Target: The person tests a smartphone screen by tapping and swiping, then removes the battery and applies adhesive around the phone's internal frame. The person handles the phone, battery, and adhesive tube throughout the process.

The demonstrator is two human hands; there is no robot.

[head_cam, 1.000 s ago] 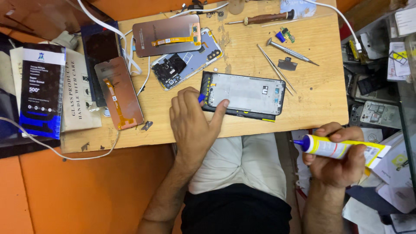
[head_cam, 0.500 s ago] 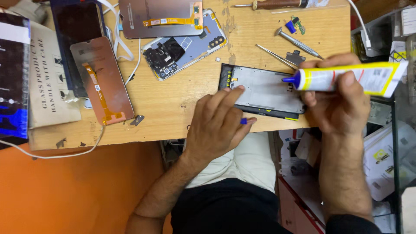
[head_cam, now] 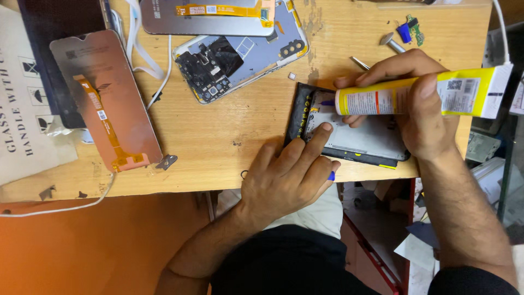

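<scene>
Head view: right hand wraps its fingers around a yellow glue tube, nozzle at nine o'clock over the phone frame. Left hand, fingers loosely spread, presses its index fingertip onto the frame.

Our left hand lies palm down, forearm rising from the lower middle of the view, wrist straight. Its index finger stretches forward and presses flat at the tip, while the other fingers curl loosely beneath. Our right hand comes in from the lower right, forearm bare and angled upward, wrist bent inward. Its fingers wrap closed in a firm grip, thumb laid across the top, knuckles raised.
</scene>
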